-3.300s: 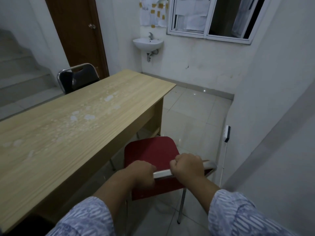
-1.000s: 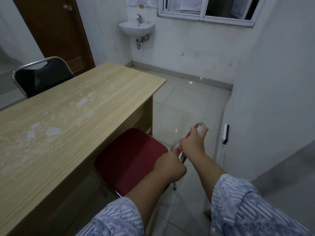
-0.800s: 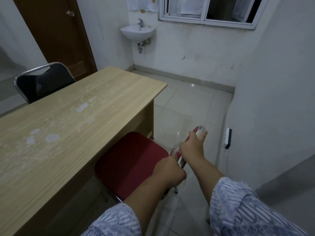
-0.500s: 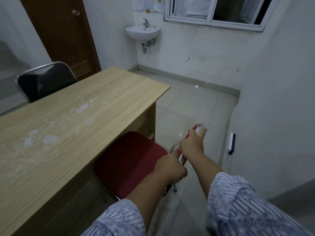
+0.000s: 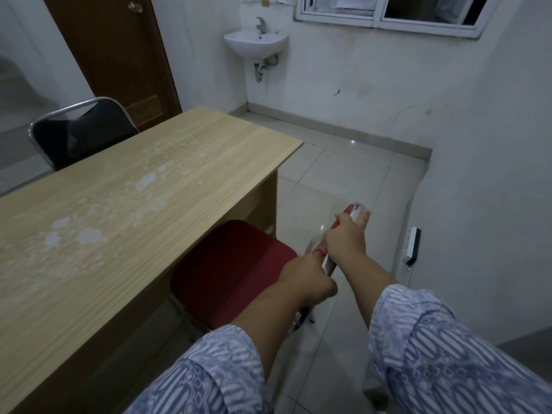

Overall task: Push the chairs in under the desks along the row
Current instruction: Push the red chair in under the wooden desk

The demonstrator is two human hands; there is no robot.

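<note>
- Red chair [image 5: 230, 273]: seat partly under the near edge of the wooden desk [image 5: 125, 204], backrest rail pointing out over the floor.
- Left hand [image 5: 307, 282]: fist wrapped around the chrome backrest rail.
- Right hand [image 5: 346, 240]: curled over the same rail, farther along.
- Black chair [image 5: 80, 132]: beyond the desk's far side.

White, scuffed walls [image 5: 373, 94] close in a small, dimly lit room floored with pale glossy tiles [image 5: 343, 174]. At twelve o'clock a white wall sink [image 5: 256, 44] hangs in the corner, with a white-framed window [image 5: 388, 13] at one o'clock and a dark brown door [image 5: 110, 52] at eleven. A white power strip [image 5: 413, 245] leans on the wall at three o'clock, and grey stairs [image 5: 15, 94] show at ten.
</note>
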